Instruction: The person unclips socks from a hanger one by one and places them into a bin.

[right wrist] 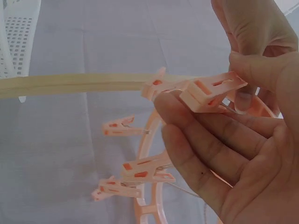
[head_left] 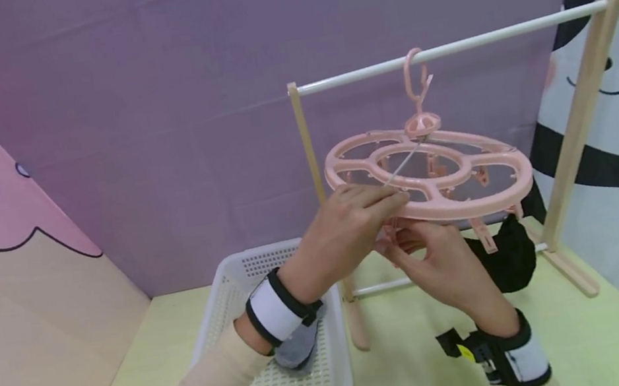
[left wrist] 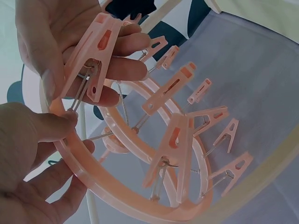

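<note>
A pink round clip hanger (head_left: 485, 203) hangs by its hook from the rack's white rod (head_left: 490, 36), tilted toward me. My left hand (head_left: 344, 224) grips the near left part of its ring, with thumb and fingertips on either side of the rim. Below the ring, my right hand (head_left: 442, 260) holds a pink clothespin (left wrist: 86, 58) between thumb and fingers. This clothespin's tips look closed with nothing between them in the right wrist view. Several other clothespins (left wrist: 170, 154) dangle from the ring. A black cloth item (head_left: 514, 256) hangs low at the hanger's right side.
On the left stands a white perforated basket (head_left: 343, 375) with a grey cloth item (head_left: 297, 348) inside, partly behind my left wrist. Wooden posts (head_left: 581, 119) of the rack rise at both sides of the hanger. A purple backdrop (head_left: 187, 138) is behind.
</note>
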